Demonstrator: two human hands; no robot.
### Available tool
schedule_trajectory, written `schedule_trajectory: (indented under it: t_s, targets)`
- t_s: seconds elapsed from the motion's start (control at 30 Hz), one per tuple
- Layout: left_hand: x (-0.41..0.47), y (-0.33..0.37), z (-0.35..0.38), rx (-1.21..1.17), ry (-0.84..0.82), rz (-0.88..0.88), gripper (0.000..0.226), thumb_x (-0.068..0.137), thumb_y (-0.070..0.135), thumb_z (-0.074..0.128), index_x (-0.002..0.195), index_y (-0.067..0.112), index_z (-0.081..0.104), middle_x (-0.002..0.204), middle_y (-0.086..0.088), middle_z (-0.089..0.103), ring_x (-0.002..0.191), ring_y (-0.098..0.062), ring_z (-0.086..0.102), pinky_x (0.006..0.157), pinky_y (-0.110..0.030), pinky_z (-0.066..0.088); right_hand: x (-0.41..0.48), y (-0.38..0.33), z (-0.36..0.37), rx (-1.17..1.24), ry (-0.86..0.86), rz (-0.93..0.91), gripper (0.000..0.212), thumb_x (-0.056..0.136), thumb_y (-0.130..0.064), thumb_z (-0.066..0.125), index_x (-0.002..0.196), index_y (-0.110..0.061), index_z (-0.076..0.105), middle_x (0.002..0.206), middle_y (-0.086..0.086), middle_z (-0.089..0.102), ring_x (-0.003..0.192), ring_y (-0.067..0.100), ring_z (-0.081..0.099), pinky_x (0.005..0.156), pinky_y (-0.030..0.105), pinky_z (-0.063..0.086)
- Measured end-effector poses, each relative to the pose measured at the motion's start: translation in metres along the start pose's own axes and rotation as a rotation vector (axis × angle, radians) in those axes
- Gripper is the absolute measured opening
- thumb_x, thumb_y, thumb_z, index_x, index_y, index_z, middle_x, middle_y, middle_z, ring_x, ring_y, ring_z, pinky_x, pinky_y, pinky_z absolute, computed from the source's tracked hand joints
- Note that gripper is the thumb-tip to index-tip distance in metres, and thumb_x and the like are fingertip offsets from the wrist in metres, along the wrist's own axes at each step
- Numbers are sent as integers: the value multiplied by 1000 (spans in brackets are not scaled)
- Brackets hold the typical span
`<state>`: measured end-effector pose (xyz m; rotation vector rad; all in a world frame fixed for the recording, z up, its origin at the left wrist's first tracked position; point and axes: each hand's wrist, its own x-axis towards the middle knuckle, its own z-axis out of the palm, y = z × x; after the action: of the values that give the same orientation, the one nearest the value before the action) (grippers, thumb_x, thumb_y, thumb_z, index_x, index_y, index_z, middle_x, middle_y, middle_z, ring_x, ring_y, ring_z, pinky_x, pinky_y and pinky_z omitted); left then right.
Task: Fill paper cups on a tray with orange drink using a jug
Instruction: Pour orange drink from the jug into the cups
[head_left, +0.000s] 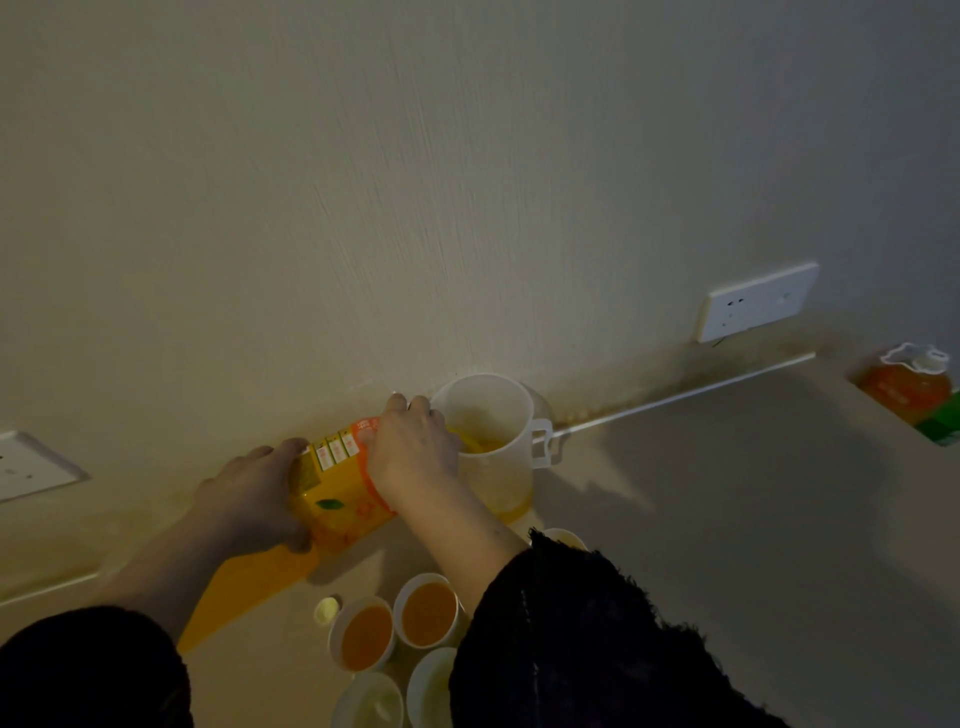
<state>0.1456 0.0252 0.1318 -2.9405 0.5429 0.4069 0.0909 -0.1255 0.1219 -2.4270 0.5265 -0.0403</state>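
While our left hand (249, 499) and right hand (410, 457) grip one tilted bottle (337, 493), its mouth enters one jug (493, 415) from nine o'clock; at the jug's six o'clock stand two orange-filled cups (366, 631), two pale cups (371, 701).

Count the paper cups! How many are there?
5. Two full cups side by side, two pale cups at the bottom edge, one cup rim beyond the right sleeve, which may hide more.
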Motion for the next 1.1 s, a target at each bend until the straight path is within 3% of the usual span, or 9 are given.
schedule_trajectory:
  t_s: [1.1]
  targets:
    - [-2,-1,0,-13,-7,-3,123,40,40,85,146,28,23,123,-3,49,116,-28,50,91,-44,48,-7,2,-7,7,-26,-19,48,98,-37,44,136,-9,35,136,13,39,127,32,38,98,49,36]
